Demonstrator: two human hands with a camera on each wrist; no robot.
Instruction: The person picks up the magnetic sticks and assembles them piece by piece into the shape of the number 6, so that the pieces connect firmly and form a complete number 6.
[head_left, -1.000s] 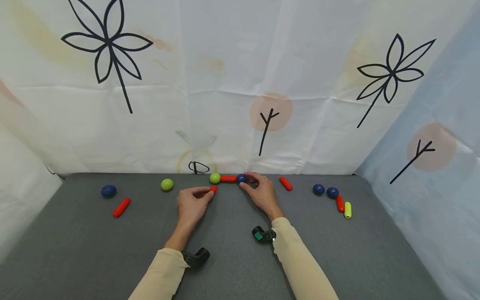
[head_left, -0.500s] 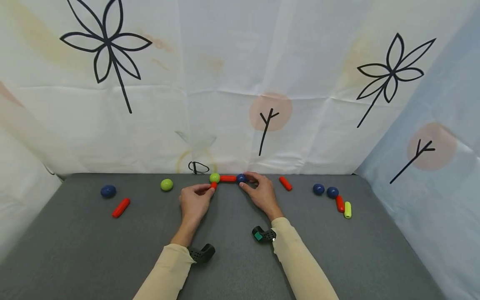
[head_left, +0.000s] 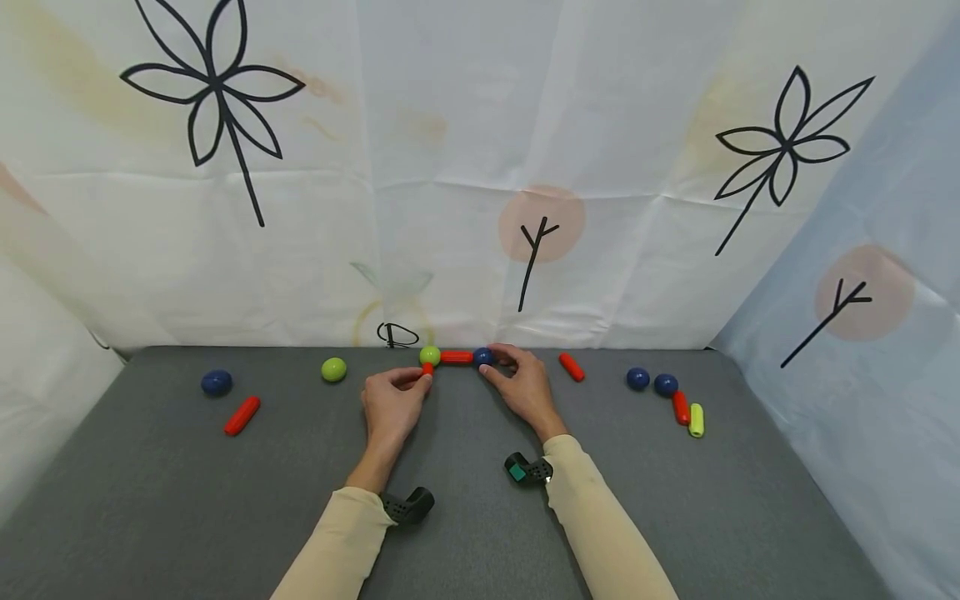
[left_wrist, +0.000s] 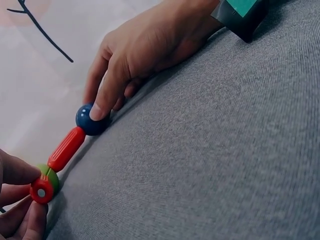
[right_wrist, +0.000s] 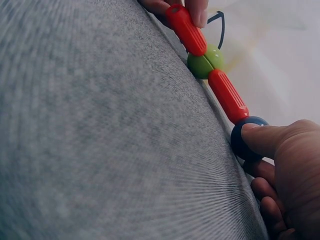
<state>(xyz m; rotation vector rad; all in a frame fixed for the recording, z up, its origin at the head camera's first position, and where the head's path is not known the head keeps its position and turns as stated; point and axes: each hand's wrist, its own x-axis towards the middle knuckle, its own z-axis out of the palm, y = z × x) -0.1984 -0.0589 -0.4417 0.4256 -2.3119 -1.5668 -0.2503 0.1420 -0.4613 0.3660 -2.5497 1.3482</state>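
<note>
No legible text, labels or numbers.

Left arm [head_left: 333, 546] and right arm [head_left: 603, 517] extended forward; left hand [head_left: 392, 406] pinches between thumb and fingers; right hand [head_left: 527, 390] grips with thumb opposed, lower fingers [right_wrist: 270, 202] curled.

Grey desk [head_left: 465, 525] w/ white cloth [head_left: 450, 100] hung behind, blk flower print [head_left: 217, 83] upper L. On desk far L: blue ball [head_left: 217, 383] near red rod [head_left: 242, 416]; far R: yel. rod [head_left: 697, 421] beside 2nd red rod [head_left: 681, 408].
</note>
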